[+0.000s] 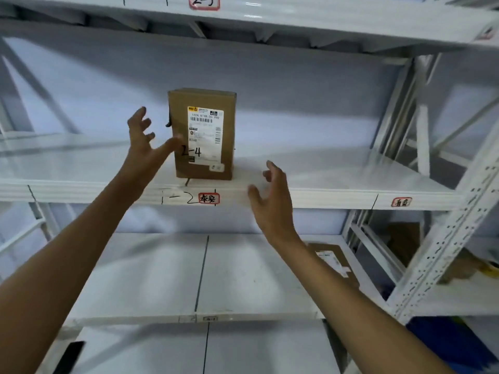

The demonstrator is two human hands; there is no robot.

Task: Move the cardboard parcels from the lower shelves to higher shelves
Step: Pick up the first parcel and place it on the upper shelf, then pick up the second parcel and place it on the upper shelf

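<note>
The cardboard parcel [204, 133] stands upright on its narrow end on the upper shelf [324, 182], set close to the front lip, its shipping label [205, 136] facing me with "2-4" inked across it. My left hand [143, 141] is spread wide just to the parcel's left, thumb reaching toward its near edge; whether the thumb tip touches the cardboard I cannot tell. My right hand [272, 190] hangs lower and to the parcel's right, fingers splayed, clear of the box and level with the shelf's front edge. Both hands are released and grasp nothing. Below my right forearm, a second parcel [334, 263] lies flat on the lower shelf [243, 271], partly hidden by the arm; I judge it remains to be moved. Beyond my right hand, past the perforated upright [445, 244], more brown items sit in the neighbouring bay, too blurred to identify. Risks noted: the upright parcel is tall against its footprint and sits near the lip, so a brush from my left thumb or a knock on the shelf could tip it forward and off. Reaching down for the flat parcel, my right forearm could catch the shelf edge and jolt the rack.
</note>
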